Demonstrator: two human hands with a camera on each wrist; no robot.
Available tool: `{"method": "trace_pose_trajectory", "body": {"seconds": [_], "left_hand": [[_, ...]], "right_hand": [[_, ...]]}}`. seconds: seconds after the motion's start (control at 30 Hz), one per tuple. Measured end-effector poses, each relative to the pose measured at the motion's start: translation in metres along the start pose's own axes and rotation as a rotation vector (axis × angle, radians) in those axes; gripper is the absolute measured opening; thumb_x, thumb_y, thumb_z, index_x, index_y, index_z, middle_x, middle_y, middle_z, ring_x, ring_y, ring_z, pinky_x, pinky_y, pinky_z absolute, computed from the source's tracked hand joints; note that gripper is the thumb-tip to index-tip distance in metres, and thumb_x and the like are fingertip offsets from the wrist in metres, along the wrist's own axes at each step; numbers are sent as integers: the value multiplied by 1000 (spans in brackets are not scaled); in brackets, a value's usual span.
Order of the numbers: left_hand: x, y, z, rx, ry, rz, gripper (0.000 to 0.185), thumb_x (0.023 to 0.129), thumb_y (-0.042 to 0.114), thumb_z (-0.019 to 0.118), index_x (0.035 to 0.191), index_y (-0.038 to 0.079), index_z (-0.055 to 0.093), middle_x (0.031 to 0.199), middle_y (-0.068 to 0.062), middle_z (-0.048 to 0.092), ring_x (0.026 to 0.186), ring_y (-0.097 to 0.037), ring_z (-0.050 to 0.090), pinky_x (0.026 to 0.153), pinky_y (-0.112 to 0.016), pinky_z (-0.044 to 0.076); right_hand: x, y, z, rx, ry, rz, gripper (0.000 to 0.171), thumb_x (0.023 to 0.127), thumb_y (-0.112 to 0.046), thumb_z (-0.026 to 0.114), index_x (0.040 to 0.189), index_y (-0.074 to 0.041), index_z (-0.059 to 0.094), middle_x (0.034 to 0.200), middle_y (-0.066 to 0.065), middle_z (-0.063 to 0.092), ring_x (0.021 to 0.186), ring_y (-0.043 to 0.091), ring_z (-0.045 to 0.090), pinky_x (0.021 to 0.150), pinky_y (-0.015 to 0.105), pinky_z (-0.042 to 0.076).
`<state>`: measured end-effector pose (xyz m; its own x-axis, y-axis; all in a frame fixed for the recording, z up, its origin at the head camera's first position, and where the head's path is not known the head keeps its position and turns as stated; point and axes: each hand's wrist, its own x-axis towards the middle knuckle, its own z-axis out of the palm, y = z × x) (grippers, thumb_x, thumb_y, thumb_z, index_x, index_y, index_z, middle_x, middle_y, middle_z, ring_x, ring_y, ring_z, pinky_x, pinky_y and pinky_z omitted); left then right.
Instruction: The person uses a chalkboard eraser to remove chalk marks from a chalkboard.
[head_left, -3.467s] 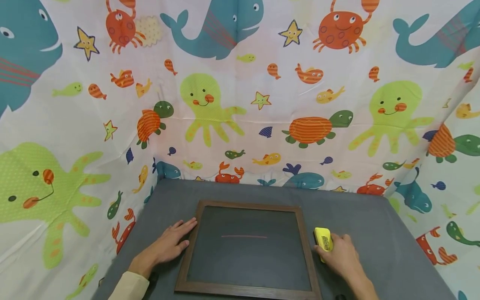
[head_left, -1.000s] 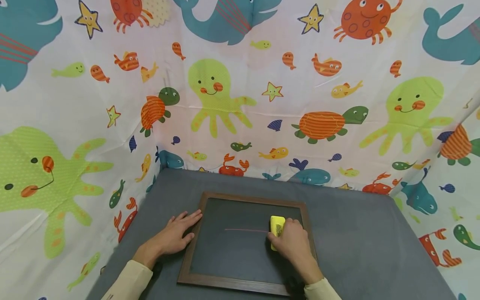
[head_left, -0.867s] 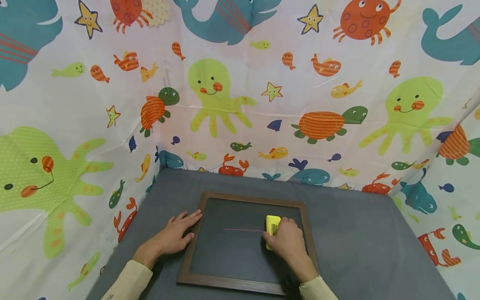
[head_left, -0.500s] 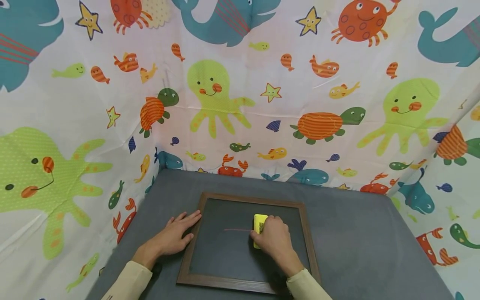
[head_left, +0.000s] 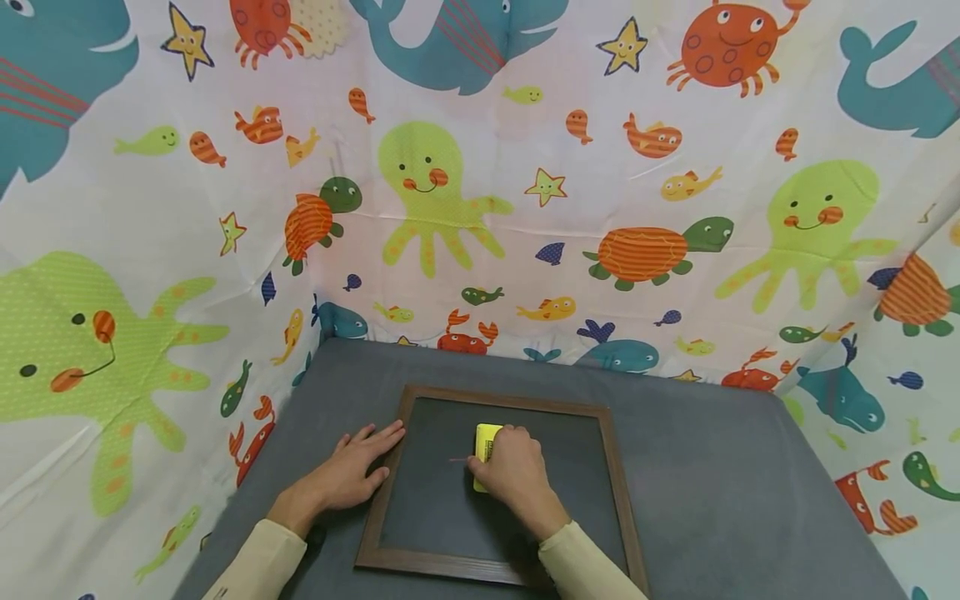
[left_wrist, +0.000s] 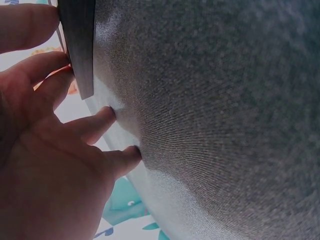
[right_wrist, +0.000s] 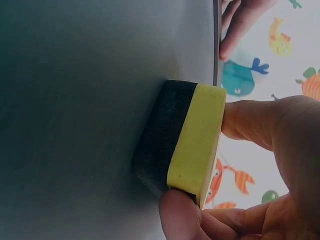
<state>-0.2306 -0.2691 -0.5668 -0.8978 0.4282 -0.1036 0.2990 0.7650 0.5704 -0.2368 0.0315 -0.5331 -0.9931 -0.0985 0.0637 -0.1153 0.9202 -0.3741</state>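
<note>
A dark chalkboard (head_left: 435, 517) in a brown wooden frame (head_left: 621, 508) lies flat on the grey table (head_left: 712, 483). My right hand (head_left: 510, 475) grips a yellow eraser (head_left: 483, 446) with a black felt underside (right_wrist: 157, 135) and presses it onto the board. A short stub of a pink chalk line (head_left: 458, 459) shows just left of the eraser. My left hand (head_left: 348, 475) lies flat with straight fingers on the table, its fingertips (left_wrist: 50, 65) against the frame's left edge (left_wrist: 80, 45).
A curtain printed with sea animals (head_left: 480, 183) closes in the table at the back and on both sides. Grey table surface stretches to the right of the frame (head_left: 750, 517) and behind it (head_left: 487, 367).
My right hand has slid the eraser leftwards across the board along the pink line, which is now much shorter. Earlier the eraser lay on the table right of the frame. The left hand has stayed put.
</note>
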Motion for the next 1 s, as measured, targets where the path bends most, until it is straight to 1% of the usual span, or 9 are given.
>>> {"method": "trace_pose_trajectory", "body": {"seconds": [0.23,0.4,0.63,0.77,0.93,1.0], "left_hand": [[1,2,0,6,0,-2,68,109,11,65,171,12,39,182,-6,29,165,-55,21,124,-85,11],[2,3,0,14,4,-1,68,109,11,66,171,11,40,182,-6,30,165,-55,21,124,-85,11],[1,1,0,13,4,-13,69,108,11,66,171,12,40,182,-5,30,165,-54,22,124,-85,11],[0,1,0,15,8,-20,68,108,11,67,171,12,41,182,-5,30,165,-54,22,124,-85,11],[1,1,0,13,7,-21,69,108,11,66,171,13,41,182,-4,30,165,-55,22,124,-85,11],[1,1,0,11,6,-19,69,108,11,66,171,13,40,182,-4,30,165,-54,22,124,-85,11]], "right_hand": [[4,-22,8,44,-23,1,51,85,-43,91,99,1,70,84,10,60,73,24,57,65,42,58],[5,-36,13,46,-25,-8,51,86,-43,91,101,2,71,85,11,60,71,25,59,65,43,61],[7,-51,22,36,-32,-34,57,86,-46,91,106,4,71,87,13,61,70,27,62,64,44,63],[10,-55,24,-7,-36,-25,60,86,-52,89,106,2,71,86,12,61,69,26,62,62,43,62],[12,-55,23,-106,-58,19,65,85,-61,84,107,-2,68,81,8,61,65,25,60,57,41,57],[13,-56,23,-124,-69,30,65,84,-62,83,108,-3,67,80,8,61,64,25,59,56,41,55]]}}
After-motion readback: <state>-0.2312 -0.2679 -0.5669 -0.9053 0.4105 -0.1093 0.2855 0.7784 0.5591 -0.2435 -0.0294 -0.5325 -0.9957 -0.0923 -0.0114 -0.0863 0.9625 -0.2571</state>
